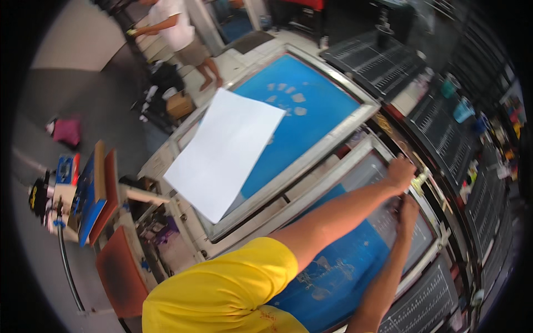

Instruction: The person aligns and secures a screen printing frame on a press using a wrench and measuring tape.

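Both arms reach forward over a framed blue printing screen (333,266), which has pale line artwork in its mesh. My left hand (401,173) is at the screen's far end, fingers curled down, beside a yellowish clamp-like piece (420,180). My right hand (408,213) is just nearer, closed above the greyish strip of mesh; a dark shape shows by its fingers. What either hand grips is too small and blurred to name. Farther left lies a second blue screen (311,83) in a pale frame, with a white sheet (227,150) partly across it.
Dark slatted panels (375,61) run along the right, with a light-blue cup (462,111) among small items. Boards and an orange-red pad (122,272) stand at left. A person (180,33) in a white shirt stands at the back, near a cardboard box (179,104).
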The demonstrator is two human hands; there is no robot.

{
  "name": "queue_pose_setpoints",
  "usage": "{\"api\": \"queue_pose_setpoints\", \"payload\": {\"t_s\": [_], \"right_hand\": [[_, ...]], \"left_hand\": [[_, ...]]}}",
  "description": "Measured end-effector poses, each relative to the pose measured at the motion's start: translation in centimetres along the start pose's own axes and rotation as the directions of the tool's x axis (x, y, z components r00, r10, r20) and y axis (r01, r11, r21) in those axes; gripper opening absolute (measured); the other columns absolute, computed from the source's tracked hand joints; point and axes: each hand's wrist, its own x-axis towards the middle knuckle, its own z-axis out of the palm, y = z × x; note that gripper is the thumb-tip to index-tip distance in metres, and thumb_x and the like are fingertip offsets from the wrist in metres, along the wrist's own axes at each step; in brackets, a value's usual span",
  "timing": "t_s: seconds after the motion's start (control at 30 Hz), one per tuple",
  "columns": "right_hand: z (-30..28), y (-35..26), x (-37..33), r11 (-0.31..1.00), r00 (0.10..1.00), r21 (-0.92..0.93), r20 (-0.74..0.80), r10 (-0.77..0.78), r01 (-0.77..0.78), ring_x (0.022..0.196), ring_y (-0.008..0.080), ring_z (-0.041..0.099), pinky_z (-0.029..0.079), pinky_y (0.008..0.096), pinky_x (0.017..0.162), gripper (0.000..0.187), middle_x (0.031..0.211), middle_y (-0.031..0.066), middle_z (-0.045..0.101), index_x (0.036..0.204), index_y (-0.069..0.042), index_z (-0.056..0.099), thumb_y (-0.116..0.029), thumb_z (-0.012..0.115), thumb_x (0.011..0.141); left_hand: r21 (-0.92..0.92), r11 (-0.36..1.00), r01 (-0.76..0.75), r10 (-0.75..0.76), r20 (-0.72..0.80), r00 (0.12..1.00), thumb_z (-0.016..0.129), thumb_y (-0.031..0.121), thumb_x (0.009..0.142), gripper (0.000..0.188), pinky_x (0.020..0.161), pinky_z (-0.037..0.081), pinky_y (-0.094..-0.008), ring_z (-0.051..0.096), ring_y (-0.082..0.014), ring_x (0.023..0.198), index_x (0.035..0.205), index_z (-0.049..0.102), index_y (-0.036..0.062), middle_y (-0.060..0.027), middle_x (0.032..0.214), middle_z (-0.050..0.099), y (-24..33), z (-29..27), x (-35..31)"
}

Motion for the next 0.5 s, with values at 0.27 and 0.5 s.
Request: {"api": "queue_pose_setpoints", "payload": {"t_s": [0.27,0.5], "right_hand": [[1.5,0.1,-0.9,0.992,0.998,0.120,0.050,0.036,-0.041,0.052,0.0178,0.061,0.046,0.0285,0.041,0.026,0.067,0.0085,0.062,0.100,0.001,0.058,-0.016,0.039,0.096],[-3.9,1.7,-2.3,0.980,0.963,-0.156,-0.223,-0.155,0.122,0.051,0.0110,0.047,0.036,0.0293,0.049,0.027,0.055,0.0034,0.051,0.084,-0.001,0.068,-0.018,0.047,0.088]], "left_hand": [[-0.069,0.993,-0.100,0.109,0.137,0.985,0.061,-0.001,0.067,0.025,0.086,0.043,-0.0418,0.056,-0.0344,0.099,0.089,0.067,0.0080,-0.0142,0.100,0.064,-1.4,-0.5,1.0],[-0.029,0.990,-0.141,0.144,0.197,0.970,0.076,0.015,0.071,0.038,0.092,0.040,-0.0417,0.052,-0.0333,0.104,0.107,0.063,0.0084,-0.0111,0.109,0.059,-0.8,-1.9,-0.1]]}}
